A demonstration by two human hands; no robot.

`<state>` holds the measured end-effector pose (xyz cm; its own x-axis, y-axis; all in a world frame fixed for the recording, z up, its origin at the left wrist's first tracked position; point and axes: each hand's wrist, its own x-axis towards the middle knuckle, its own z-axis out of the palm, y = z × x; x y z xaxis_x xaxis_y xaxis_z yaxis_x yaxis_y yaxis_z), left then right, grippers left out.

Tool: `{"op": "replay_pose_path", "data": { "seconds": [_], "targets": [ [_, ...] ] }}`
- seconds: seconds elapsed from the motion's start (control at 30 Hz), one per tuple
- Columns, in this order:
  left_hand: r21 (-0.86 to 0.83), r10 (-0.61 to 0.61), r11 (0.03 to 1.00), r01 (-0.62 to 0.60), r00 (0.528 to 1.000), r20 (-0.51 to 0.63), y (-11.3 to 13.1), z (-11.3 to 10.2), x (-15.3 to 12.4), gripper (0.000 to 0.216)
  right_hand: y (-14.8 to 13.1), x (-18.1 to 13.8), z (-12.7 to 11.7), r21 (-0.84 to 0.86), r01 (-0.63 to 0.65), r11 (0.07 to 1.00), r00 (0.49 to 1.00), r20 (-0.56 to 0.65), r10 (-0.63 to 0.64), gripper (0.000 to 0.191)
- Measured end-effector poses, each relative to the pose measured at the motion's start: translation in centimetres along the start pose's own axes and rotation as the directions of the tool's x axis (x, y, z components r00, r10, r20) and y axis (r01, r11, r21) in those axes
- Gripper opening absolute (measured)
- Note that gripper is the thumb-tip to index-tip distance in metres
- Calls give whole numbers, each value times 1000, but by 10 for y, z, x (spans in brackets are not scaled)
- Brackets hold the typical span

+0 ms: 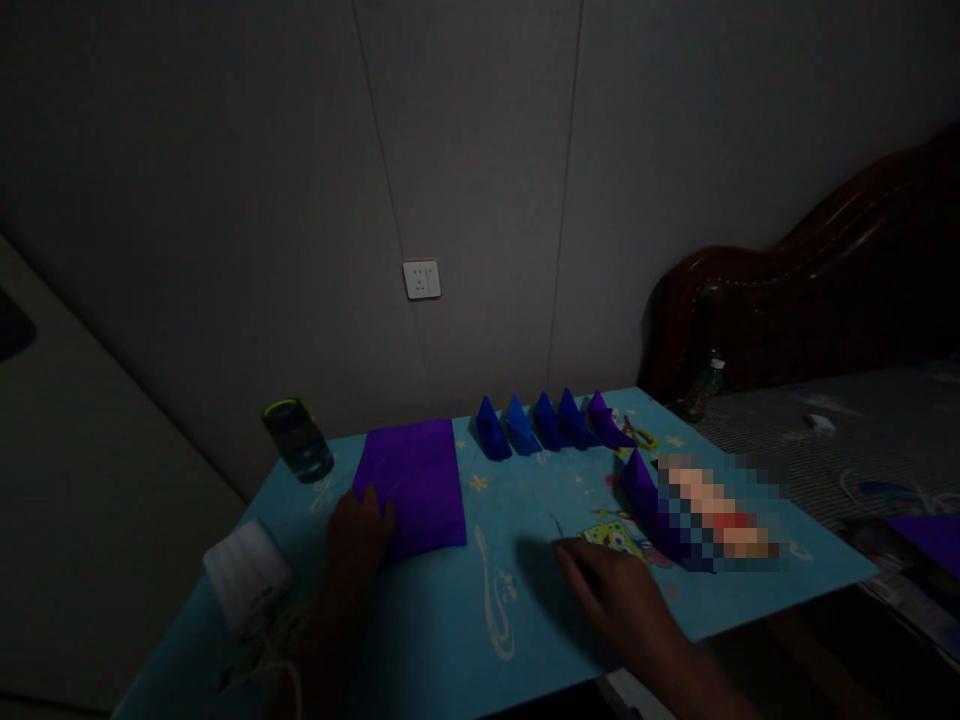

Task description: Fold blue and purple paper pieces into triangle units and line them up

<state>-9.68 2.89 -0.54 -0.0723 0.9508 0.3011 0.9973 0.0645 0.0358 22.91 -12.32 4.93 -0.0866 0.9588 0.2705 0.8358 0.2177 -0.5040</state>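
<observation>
A sheet of purple paper (416,485) lies flat on the left half of the blue table. At its lower left edge rests my left hand (360,530), fingers apart and touching the paper. My right hand (619,600) hovers low over the table to the right of the sheet, fingers curled in and pressed together. Whether anything thin sits in them is too dark to see. Beyond it stands a larger purple paper boat (652,510). Several smaller folded paper boats line the far edge, among them a light blue boat (520,428) and a purple boat (606,422).
A dark cup with liquid (298,440) stands at the far left. A white device (247,575) with a cable lies nearer. Yellow-handled scissors (645,438) lie behind the large boat, beside a blurred-out item. A bed with a bottle (706,388) adjoins the right side.
</observation>
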Motion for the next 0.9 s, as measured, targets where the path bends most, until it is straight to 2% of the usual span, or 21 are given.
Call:
{"op": "replay_pose_path", "data": {
  "seconds": [0.1,0.23,0.33,0.47,0.63,0.77,0.9],
  "targets": [
    [-12,-15,1000,14,999,-35,-2,5,-7,44,-28,58,34,18,80,997,995,51,-81,31],
    [-68,-16,998,11,997,-73,-7,12,-14,41,-48,127,77,-94,-9,996,993,117,20,29],
    [-110,-40,993,30,995,-88,-10,17,-16,40,-55,159,104,-147,-56,988,991,113,73,31],
    [-159,-70,986,55,994,-87,-10,21,-16,39,-62,176,127,-202,-118,972,985,99,140,35],
    [-230,-110,970,84,989,-103,-9,20,-15,38,-70,180,137,-200,-125,972,987,73,142,33],
    [-278,-138,955,99,983,-125,-11,16,-12,36,-73,183,137,-128,-111,986,992,45,118,30],
    [-322,-157,941,101,976,-152,-10,10,-11,35,-72,191,135,20,-89,996,996,-5,89,26]
  ]
}}
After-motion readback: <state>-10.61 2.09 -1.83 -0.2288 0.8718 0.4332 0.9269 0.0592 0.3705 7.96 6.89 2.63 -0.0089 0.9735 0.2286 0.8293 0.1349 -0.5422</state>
